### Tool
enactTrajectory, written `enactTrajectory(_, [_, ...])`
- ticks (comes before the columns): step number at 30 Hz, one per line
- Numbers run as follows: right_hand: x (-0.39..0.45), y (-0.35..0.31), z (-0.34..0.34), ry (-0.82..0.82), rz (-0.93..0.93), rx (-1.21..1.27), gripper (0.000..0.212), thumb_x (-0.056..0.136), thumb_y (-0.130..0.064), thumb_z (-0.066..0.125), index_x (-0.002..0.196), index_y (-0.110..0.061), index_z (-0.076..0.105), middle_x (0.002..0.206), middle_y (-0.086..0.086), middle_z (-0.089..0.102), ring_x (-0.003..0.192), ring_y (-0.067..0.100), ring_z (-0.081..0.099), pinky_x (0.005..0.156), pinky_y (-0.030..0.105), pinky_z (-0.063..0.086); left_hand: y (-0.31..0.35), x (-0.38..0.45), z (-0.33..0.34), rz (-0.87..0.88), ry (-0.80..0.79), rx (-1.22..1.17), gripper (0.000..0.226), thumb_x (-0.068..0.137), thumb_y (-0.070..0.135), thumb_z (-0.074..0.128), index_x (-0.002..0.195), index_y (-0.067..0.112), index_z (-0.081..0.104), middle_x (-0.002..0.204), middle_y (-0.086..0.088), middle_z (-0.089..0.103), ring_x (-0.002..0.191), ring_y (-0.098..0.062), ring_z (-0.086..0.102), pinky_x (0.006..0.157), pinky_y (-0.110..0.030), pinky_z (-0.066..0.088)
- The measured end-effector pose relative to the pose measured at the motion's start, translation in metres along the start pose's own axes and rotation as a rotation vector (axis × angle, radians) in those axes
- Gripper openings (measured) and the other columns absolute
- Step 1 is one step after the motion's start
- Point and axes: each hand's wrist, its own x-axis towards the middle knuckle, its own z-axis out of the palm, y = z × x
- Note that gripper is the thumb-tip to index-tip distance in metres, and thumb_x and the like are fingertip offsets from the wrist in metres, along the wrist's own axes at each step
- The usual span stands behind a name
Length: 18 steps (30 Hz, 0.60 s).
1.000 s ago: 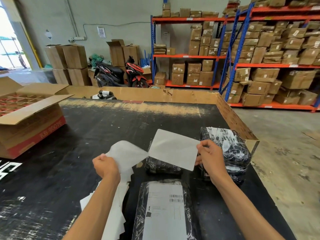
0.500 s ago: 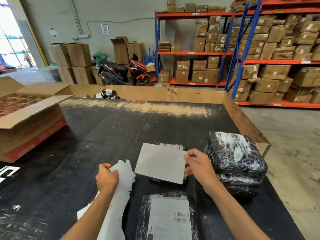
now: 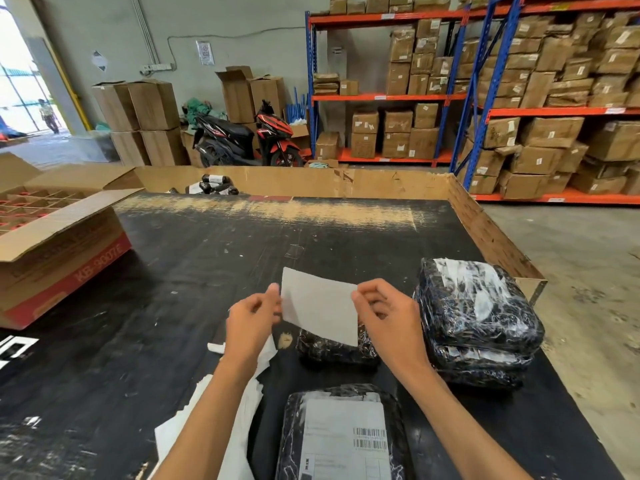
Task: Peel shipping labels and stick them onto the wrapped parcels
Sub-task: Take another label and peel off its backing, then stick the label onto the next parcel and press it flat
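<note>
Both hands pinch the peeled label (image 3: 320, 304) by its side edges: left hand (image 3: 251, 315) on the left edge, right hand (image 3: 388, 315) on the right, fingers curled. It's held taut in the air just above the small unlabeled parcel (image 3: 337, 348) on the counter (image 3: 207, 271) (blank side faces camera, so adhesive side can't be confirmed). Likely risks: the sheet sags and sticks skewed or wrinkled, or folds onto itself if one pinch slips. The lumpy wrap may trap bubbles. Nearest parcel (image 3: 341, 434) is already labeled.
</note>
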Motion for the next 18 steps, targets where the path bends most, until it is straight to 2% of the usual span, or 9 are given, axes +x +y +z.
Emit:
enactTrajectory(2, [-0.003,-0.008,0.003,-0.033,-0.236,-0.108,0.005,0.093,-0.022,0.068,0.090,-0.021,0.071,0.079,-0.018,0.069,0.060,0.003,0.063,0.053,0.017,0.048,0.020,-0.011,0.007,-0.134,-0.189,-0.138,0.046,0.090,0.058,0.057,0.085,0.016,0.076,0.079,0.000,0.078,0.071,-0.012,0.074,0.061,-0.027,0.057])
enactTrajectory(3, [-0.004,-0.010,0.003,-0.063,-0.359,-0.173,0.005,0.093,-0.022,0.068,0.091,-0.020,0.072,0.083,-0.016,0.070,0.064,0.001,0.063,0.057,0.015,0.049,0.025,-0.014,0.009,-0.160,-0.252,-0.161,0.048,0.090,0.058,0.057,0.086,0.014,0.077,0.080,-0.001,0.078,0.069,-0.011,0.074,0.059,-0.026,0.058])
enactTrajectory(5, [-0.006,-0.010,0.004,-0.118,-0.534,-0.273,0.008,0.092,-0.022,0.068,0.094,-0.017,0.074,0.088,-0.009,0.073,0.072,0.002,0.065,0.063,0.022,0.054,0.031,-0.019,0.013,-0.153,-0.303,-0.163,0.044,0.092,0.052,0.058,0.091,0.012,0.078,0.083,-0.003,0.079,0.069,-0.010,0.074,0.062,-0.026,0.059])
enactTrajectory(7, [-0.009,-0.008,0.002,-0.141,-0.598,-0.326,0.009,0.092,-0.023,0.068,0.094,-0.017,0.075,0.089,-0.008,0.074,0.076,0.006,0.066,0.063,0.029,0.054,0.032,-0.022,0.016,-0.148,-0.276,-0.206,0.033,0.094,0.039,0.060,0.095,0.010,0.077,0.083,-0.005,0.079,0.066,-0.011,0.074,0.062,-0.026,0.060])
enactTrajectory(11, [-0.013,-0.002,-0.003,-0.156,-0.574,-0.370,0.010,0.090,-0.028,0.069,0.093,-0.021,0.075,0.092,-0.012,0.072,0.084,0.006,0.067,0.070,0.023,0.049,0.032,-0.022,0.019,-0.120,-0.225,-0.277,0.022,0.096,0.020,0.057,0.099,0.007,0.075,0.082,-0.007,0.079,0.064,-0.013,0.074,0.051,-0.022,0.056])
enactTrajectory(15, [-0.016,0.005,-0.008,-0.266,-0.417,-0.358,0.022,0.086,-0.043,0.067,0.099,-0.026,0.073,0.100,-0.015,0.070,0.096,0.008,0.063,0.085,0.034,0.049,0.033,-0.018,0.023,-0.117,-0.226,-0.315,0.020,0.096,0.019,0.059,0.097,0.008,0.075,0.087,-0.008,0.079,0.071,-0.015,0.076,0.051,-0.021,0.054])
enactTrajectory(18, [-0.016,0.008,-0.011,-0.321,-0.320,-0.369,0.030,0.082,-0.051,0.069,0.107,-0.033,0.070,0.108,-0.020,0.066,0.105,0.002,0.055,0.091,0.037,0.045,0.029,-0.015,0.032,-0.124,-0.265,-0.303,0.023,0.097,0.021,0.058,0.101,0.006,0.075,0.091,-0.009,0.079,0.079,-0.019,0.076,0.055,-0.025,0.056])
